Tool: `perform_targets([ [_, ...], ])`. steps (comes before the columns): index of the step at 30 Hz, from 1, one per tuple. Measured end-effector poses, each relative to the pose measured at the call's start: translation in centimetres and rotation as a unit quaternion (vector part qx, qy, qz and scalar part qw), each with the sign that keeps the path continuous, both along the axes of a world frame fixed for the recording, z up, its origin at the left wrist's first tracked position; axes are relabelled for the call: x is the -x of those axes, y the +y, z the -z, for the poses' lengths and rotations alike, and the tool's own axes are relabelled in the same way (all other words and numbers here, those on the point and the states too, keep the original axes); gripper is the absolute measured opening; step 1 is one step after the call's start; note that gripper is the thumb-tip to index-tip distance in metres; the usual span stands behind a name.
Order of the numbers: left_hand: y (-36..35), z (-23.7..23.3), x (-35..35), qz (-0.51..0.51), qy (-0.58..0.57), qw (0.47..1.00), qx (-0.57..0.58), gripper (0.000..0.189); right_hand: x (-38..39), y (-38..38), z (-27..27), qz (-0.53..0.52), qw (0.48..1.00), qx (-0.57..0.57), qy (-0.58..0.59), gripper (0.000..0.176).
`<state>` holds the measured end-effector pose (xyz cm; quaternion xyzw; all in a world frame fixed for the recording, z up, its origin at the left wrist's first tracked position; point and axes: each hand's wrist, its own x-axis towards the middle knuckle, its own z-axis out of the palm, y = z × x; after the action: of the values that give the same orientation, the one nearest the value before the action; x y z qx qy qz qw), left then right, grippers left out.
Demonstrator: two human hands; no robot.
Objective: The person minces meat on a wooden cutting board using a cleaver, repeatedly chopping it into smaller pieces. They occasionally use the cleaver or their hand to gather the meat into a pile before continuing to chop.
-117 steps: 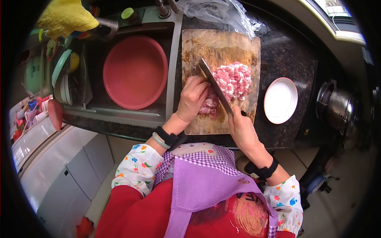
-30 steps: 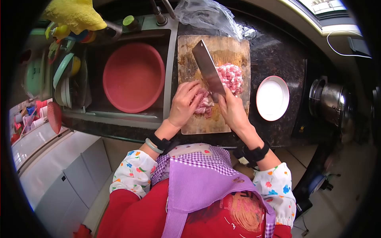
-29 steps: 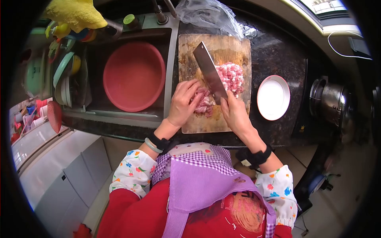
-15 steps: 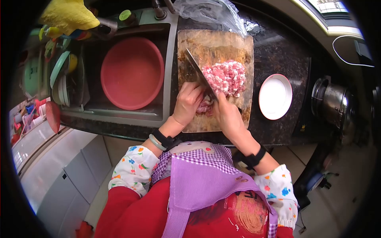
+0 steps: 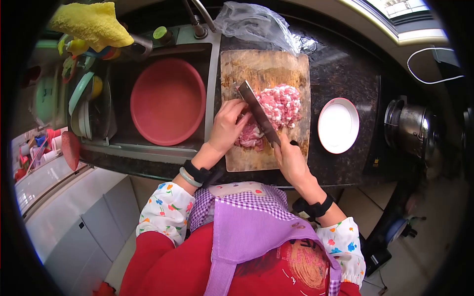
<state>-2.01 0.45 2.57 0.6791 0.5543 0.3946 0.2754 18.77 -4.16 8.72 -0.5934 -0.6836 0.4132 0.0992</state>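
Note:
A cleaver [image 5: 259, 113] lies slantwise over the cutting board [image 5: 266, 66], its handle in the closed grip of my right hand [image 5: 295, 160]. To the right of the blade sits a heap of diced pink-and-white meat [image 5: 281, 106]. A smaller, darker portion of meat [image 5: 249, 138] lies on the blade's left side, nearer to me. My left hand [image 5: 227, 126] is beside it, fingers bent and closed at the meat close to the blade. The blade partly hides the fingertips.
A white bowl with a red rim [image 5: 338, 126] stands right of the board. On the left, a red basin [image 5: 168, 103] sits in the sink [image 5: 215, 64]. A clear plastic bag [image 5: 254, 24] lies behind the board. A metal pot [image 5: 414, 126] is farther right.
My right hand and the cleaver have shifted toward me and right, with the blade lower across the meat. My left hand has moved slightly left. The whole view has shifted a little.

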Motion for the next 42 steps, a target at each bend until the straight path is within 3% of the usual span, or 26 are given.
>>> perform_targets([
  [9, -0.9, 0.2, -1.8, 0.007, 0.050, 0.998, -0.021, 0.017, 2.0, 0.8, 1.0, 0.010, 1.000, 0.003, -0.016, 0.018],
  [14, -1.0, 0.2, -1.4, 0.058, 0.032, 0.997, -0.029, 0.014, 2.6, 4.4, 3.1, 0.047, 0.994, -0.080, 0.054, 0.019],
  [16, -0.2, -1.2, -0.8, 0.059, 0.023, 0.998, -0.031, 0.013, 1.6, 4.1, 2.9, 0.100, 0.990, -0.026, 0.094, 0.019],
  [20, 3.5, -0.8, 2.1, 0.051, -0.008, 0.998, -0.035, 0.011, 0.4, 2.3, 2.2, 0.102, 0.991, -0.011, 0.082, 0.019],
  [25, 7.1, 0.1, 3.4, 0.110, 0.059, 0.990, -0.060, 0.011, -1.0, 0.9, 1.4, 0.103, 0.990, -0.027, 0.089, 0.017],
  [27, 6.2, -0.2, 3.4, 0.163, 0.083, 0.983, -0.014, 0.009, -1.3, 0.5, 0.7, 0.107, 0.990, -0.017, 0.086, 0.017],
  [33, -1.4, -1.3, 1.1, 0.121, 0.072, 0.989, 0.031, 0.028, -1.2, -0.2, -0.6, 0.033, 0.996, 0.064, 0.057, 0.025],
  [35, -2.4, -0.9, 0.1, 0.108, 0.063, 0.991, 0.037, 0.029, -1.6, -0.9, 1.0, -0.036, 0.983, -0.107, 0.141, 0.034],
  [36, -2.5, -0.5, -0.5, 0.094, 0.050, 0.994, 0.025, 0.028, -1.6, -1.0, 0.8, -0.012, 0.986, -0.012, 0.166, 0.038],
  [39, -1.8, 0.4, -1.5, 0.087, 0.008, 0.996, 0.001, 0.027, -1.5, -1.1, 1.1, 0.076, 0.991, -0.026, 0.104, 0.035],
  [42, -0.2, 0.8, -1.7, 0.097, -0.003, 0.995, -0.021, 0.025, -1.0, -0.1, 1.7, 0.070, 0.990, -0.080, 0.096, 0.029],
])
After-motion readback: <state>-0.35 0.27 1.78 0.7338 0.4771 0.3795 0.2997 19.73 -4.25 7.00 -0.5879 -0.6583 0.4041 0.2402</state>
